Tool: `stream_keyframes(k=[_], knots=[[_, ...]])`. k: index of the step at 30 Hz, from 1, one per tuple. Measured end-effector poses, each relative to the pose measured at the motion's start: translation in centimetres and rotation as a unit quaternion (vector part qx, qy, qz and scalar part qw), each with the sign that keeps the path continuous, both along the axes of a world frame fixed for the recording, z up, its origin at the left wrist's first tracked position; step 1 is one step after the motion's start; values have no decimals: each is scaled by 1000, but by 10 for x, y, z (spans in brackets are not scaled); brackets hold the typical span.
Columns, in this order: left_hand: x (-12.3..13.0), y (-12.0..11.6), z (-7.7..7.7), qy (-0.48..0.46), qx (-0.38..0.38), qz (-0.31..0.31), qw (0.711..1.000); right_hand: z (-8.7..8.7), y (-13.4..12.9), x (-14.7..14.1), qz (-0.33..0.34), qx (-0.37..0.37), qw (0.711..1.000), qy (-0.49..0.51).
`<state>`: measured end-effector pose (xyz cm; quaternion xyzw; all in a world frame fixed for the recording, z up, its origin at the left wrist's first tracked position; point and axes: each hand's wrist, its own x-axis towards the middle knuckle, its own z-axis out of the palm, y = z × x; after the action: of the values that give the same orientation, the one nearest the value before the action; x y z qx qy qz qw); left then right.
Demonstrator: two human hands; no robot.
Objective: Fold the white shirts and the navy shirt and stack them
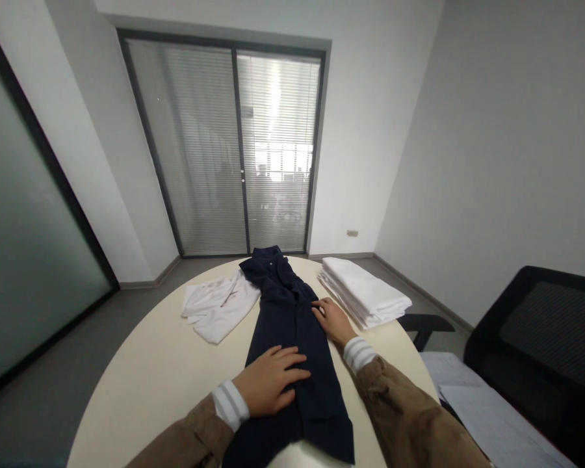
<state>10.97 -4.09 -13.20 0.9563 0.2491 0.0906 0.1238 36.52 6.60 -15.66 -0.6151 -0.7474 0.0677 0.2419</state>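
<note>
A dark navy garment with a collar and a small button, seemingly a shirt or dress (283,331), lies lengthwise down the table, its collar end far from me and its wide hem near. Flat on its lower part rests my left hand (272,380), fingers spread and holding nothing. My right hand (332,318) touches the garment's right edge at mid-length; its fingers are slightly bent and apart, and no cloth shows gripped in them. The fabric is bunched near the collar and smoother below.
A crumpled white garment (219,305) lies left of the navy one. Folded white cloths (363,292) are stacked at the right of the round table (141,383). A black chair (541,344) stands at the right, with white sheets (487,409) on its seat.
</note>
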Motion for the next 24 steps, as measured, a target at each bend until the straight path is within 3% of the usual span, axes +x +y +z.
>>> stream_keyframes(k=[5, 10, 15, 20, 22, 24], knots=[[-7, -17, 12, -66, -24, -16, 997, 4, -18, -1, 54, 54, 997, 17], [-9, -33, 12, -37, -36, -25, 998, 16, -41, -8, 202, 33, 978, 23], [-10, -26, 8, -76, -82, 42, 993, 30, -60, -13, 272, 46, 961, 30], [-15, -6, 5, -204, -244, 177, 932, 39, -84, -23, 419, 84, 899, 98], [-18, 1, 2, -215, -309, 197, 905, 39, -91, -28, 460, 102, 876, 103], [-21, 6, 0, -210, -332, 191, 900, 37, -96, -31, 482, 121, 864, 77]])
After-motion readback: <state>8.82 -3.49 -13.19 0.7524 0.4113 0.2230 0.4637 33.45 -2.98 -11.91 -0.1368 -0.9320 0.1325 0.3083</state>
